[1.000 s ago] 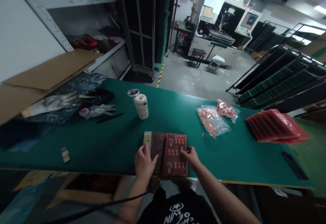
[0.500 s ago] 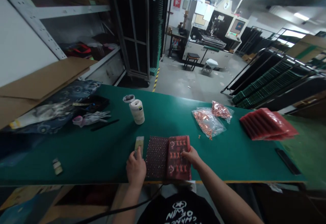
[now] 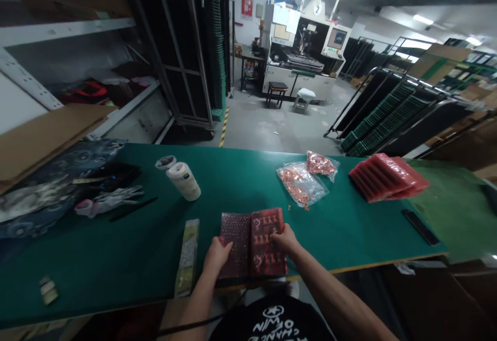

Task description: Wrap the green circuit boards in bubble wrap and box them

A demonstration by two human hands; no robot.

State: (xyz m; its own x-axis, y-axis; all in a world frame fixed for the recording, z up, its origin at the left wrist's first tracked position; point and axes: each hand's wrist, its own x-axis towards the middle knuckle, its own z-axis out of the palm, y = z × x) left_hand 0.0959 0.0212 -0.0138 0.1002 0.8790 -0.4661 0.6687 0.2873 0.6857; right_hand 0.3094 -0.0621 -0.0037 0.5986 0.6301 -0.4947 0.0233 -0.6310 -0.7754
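Left hand (image 3: 217, 254) — off strip (image 3: 187, 257), onto tray (image 3: 235, 242)

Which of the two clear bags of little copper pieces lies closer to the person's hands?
The larger, flatter bag, lying nearer the right hand. The smaller bag sits behind it, farther up the green table.

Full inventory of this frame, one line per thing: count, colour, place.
table: 1, green, across the foreground.
red tray: 1, red, near edge, under both hands.
dotted sheet: 1, dark red, left part of the tray.
strip: 1, yellowish, left of the tray.
tape roll: 1, white, lying mid-left.
parts bags: 2, clear with copper bits, right of centre.
red stack: 1, far right.
gloves: pale, left.
cardboard: brown, far left.
stools: 2, on the floor behind.
left hand: on the dotted sheet.
right hand: on the tray.
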